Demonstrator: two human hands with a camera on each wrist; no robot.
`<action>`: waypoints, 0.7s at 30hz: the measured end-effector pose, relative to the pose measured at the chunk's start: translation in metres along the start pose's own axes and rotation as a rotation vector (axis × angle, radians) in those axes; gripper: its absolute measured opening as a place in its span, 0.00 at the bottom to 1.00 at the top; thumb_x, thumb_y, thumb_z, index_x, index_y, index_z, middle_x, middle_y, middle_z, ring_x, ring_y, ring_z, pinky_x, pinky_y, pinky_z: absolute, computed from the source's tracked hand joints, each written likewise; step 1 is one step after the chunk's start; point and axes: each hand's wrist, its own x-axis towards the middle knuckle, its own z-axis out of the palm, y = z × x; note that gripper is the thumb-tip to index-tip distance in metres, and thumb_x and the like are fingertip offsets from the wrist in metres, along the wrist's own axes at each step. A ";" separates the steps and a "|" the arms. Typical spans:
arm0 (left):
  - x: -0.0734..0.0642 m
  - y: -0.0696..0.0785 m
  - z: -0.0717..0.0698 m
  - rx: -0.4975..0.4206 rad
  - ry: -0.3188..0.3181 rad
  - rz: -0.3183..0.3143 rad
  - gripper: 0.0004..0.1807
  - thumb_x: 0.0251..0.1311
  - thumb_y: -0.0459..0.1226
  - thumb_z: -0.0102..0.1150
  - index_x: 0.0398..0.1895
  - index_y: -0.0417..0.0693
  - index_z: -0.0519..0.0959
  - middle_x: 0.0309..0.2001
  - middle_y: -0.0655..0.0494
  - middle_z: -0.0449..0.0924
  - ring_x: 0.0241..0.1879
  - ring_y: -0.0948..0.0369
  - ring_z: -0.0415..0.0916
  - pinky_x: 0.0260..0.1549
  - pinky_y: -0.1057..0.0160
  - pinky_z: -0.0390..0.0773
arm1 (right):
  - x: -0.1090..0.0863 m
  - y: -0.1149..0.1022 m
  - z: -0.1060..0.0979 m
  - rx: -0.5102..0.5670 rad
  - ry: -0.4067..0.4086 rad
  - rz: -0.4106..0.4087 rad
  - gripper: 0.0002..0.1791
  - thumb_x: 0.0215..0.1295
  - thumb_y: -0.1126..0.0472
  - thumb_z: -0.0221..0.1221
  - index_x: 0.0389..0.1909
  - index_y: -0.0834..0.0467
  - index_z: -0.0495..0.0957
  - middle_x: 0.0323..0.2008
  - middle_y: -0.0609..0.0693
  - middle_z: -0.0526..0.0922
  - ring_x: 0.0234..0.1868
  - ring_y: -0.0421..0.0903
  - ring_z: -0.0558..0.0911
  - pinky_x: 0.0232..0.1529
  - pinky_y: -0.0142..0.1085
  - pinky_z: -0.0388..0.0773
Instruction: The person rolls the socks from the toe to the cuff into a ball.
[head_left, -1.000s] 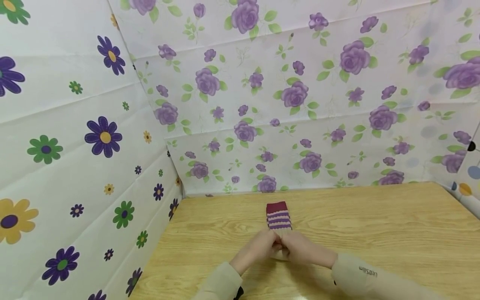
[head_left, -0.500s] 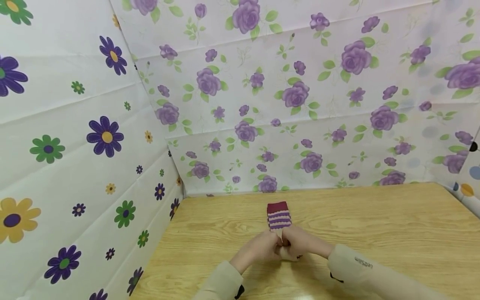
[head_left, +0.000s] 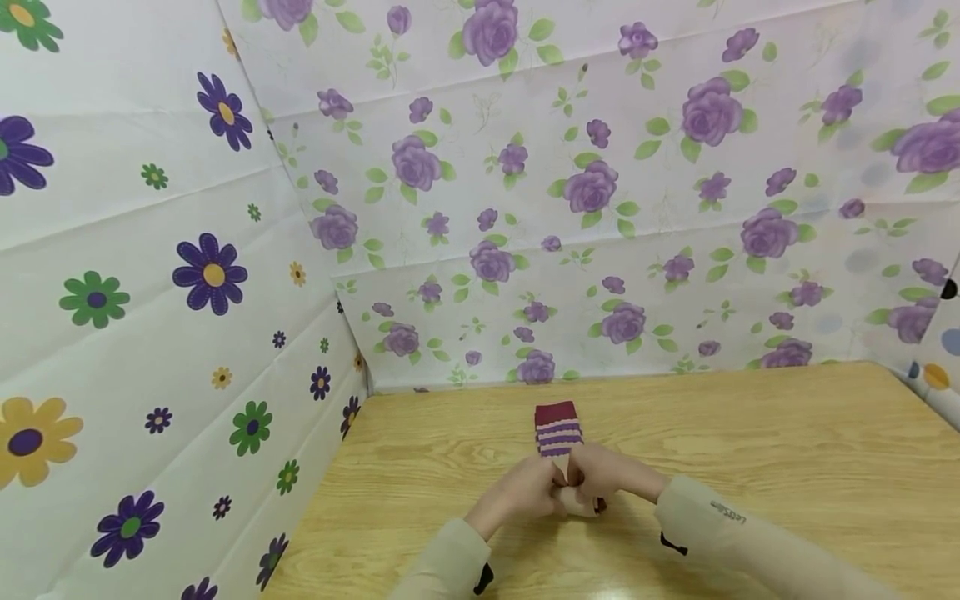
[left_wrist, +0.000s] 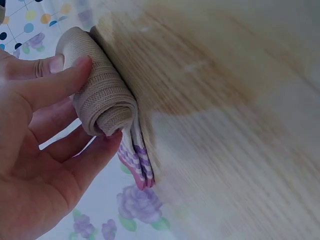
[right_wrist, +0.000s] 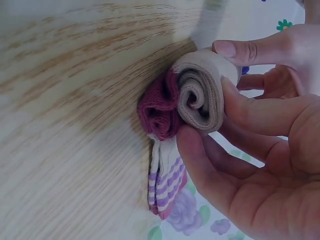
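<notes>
A pair of socks [head_left: 559, 437], beige with purple stripes and a maroon cuff end, lies layered on the wooden table in the head view. Its near part is wound into a beige roll [left_wrist: 102, 82], whose spiral end shows in both wrist views. My left hand [head_left: 528, 487] grips one end of this roll, with fingertips against its side and spiral edge. At the other end my right hand [head_left: 600, 471] holds it between thumb and fingers. A bunched maroon part [right_wrist: 159, 107] sits beside the roll's right end. The flat striped length runs out beyond the roll, away from me.
The wooden table [head_left: 735, 442] extends to both sides of the hands. Behind it hangs a sheet with purple roses [head_left: 592, 187], and a daisy-patterned sheet [head_left: 210, 275] closes the left side. Dotted cloth [head_left: 935, 375] shows at the right edge.
The right hand has shifted slightly, uncovering more of the beige roll and its maroon end. Both hands stay on the socks, and the striped end keeps its place.
</notes>
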 end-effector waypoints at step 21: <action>0.006 -0.010 -0.005 -0.092 -0.043 -0.043 0.04 0.54 0.32 0.68 0.33 0.49 0.87 0.19 0.66 0.73 0.18 0.71 0.56 0.19 0.75 0.60 | -0.015 0.004 0.004 -0.183 0.045 -0.110 0.20 0.47 0.58 0.74 0.34 0.55 0.71 0.28 0.47 0.78 0.29 0.36 0.71 0.30 0.30 0.72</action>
